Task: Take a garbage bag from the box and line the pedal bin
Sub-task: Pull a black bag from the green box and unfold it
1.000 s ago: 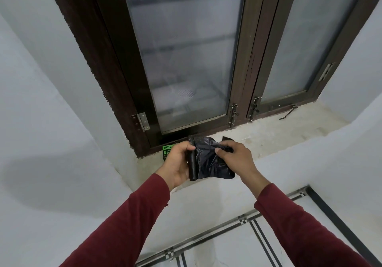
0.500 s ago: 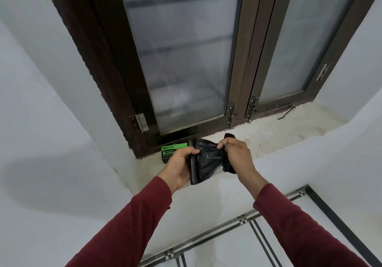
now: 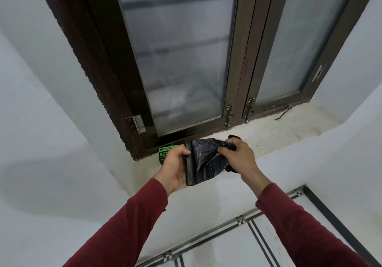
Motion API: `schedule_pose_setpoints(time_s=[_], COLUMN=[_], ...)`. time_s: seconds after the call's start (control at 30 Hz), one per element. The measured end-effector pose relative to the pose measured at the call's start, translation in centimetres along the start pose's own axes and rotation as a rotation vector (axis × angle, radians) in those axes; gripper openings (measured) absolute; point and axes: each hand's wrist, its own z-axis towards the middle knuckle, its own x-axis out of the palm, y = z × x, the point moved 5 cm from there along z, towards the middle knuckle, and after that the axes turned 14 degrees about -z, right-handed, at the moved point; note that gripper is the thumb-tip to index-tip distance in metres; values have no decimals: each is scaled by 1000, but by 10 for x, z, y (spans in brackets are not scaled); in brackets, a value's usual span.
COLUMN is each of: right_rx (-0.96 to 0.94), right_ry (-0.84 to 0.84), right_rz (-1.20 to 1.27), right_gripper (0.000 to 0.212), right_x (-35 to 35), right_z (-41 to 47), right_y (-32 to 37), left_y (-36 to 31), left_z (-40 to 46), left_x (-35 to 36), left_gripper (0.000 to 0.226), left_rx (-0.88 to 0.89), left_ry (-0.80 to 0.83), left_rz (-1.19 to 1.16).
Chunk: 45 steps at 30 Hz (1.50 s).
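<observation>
Below my hands runs a pale tiled floor [image 3: 217, 252] with dark inlaid stripes, then white plastered wall; my left hand [image 3: 175, 167] wraps the rolled edge of the garbage bag [image 3: 204, 163], its long axis running upright, away from me; my right hand [image 3: 237, 159] pinches the loose crinkled end off to the right; the bag is thin, glossy black plastic, creased; just beyond my left hand the green box [image 3: 165, 153] lies on the rough, stained sill [image 3: 268, 132]; behind it stands a dark wooden window frame [image 3: 239, 80] with frosted panes.
</observation>
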Motion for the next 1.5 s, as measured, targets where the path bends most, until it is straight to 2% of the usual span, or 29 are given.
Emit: schedule_pose_setpoints(time_s=[0.13, 0.2, 0.27, 0.37, 0.43, 0.5, 0.57, 0.7, 0.77, 0.93, 1.0, 1.1, 1.17, 1.2, 1.27, 1.33, 1.37, 1.5], right_rx=[-23, -44, -8, 54, 0, -58, -82, -131, -134, -35, -35, -9, -6, -27, -78, -105, -112, -137], right_ry=[28, 43, 43, 49, 19, -30, -33, -72, -69, -20, -6, 5, 11, 23, 36, 2, -6, -10], right_rz=[96, 121, 127, 134, 61, -40, -64, -154, -207, -40, -21, -1, -18, -32, -74, -133, -168, -247], right_gripper=[46, 53, 47, 12, 33, 43, 42, 19, 19, 50, 54, 42, 13, 8, 42, 59, 60, 30], right_x=[2, 4, 4, 2, 0, -4, -4, -5, -4, -4, -5, -5, -5, -4, -3, -4, -5, -3], right_z=[-2, -2, -2, -4, -4, -5, -5, 1, 2, -2, -3, -2, -1, -2, -4, -5, -5, -2], right_y=[1, 4, 2, -1, -1, 4, 5, 3, 5, 3, 3, 3, 3, 5, 6, 8, 8, 6], left_y=[2, 3, 6, 6, 4, 4, 4, 5, 3, 3, 3, 3, 3, 3, 4, 5, 4, 3], left_z=[-2, -2, -3, -4, -2, -2, 0, -2, -3, -4, -3, -4, -5, -5, -6, -5, -5, -5], left_x=[10, 9, 8, 5, 5, 6, 5, 10, 11, 7, 6, 5, 6, 6, 6, 5, 5, 5], left_gripper=[32, 37, 38, 42, 44, 38, 36, 37, 36, 39, 38, 39, 43, 45, 48, 48, 48, 40], left_rx=[-7, -11, -39, -31, -15, -16, -4, -27, -16, -19, -25, -31, -38, -39, -37, -52, -58, -36], left_ry=[12, -24, -33, -47, -46, -39, -52, 4, 2, -47, -52, -88, -99, -100, -103, -96, -88, -49], left_rz=[17, 43, 71, 71, 39, 32, 43, 11, 22, 106, 99, 65, 41, 32, 27, 23, 19, 37])
